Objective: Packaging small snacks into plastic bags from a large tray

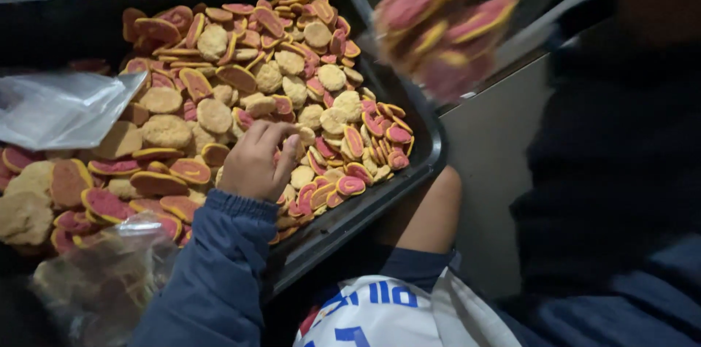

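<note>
Hands first: only one showed clearly, a hand [255,161] in a blue sleeve [212,274], fingers curled and half closed over the cookies [292,77], pinching at one or two. Whether it was the left or the right, I couldn't tell. Pink-and-yellow and pale cookies filled the black tray [427,146], whose long axis ran from lower left to upper right. At upper right, blurred, a clear bag of cookies [445,22] hung above the tray's corner; what held it I couldn't see.

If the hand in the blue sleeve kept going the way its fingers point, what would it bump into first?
Probably the pink-and-yellow cookies just past its fingers. The hand already rests on the pile in the black tray; depth is hard to judge.
</note>
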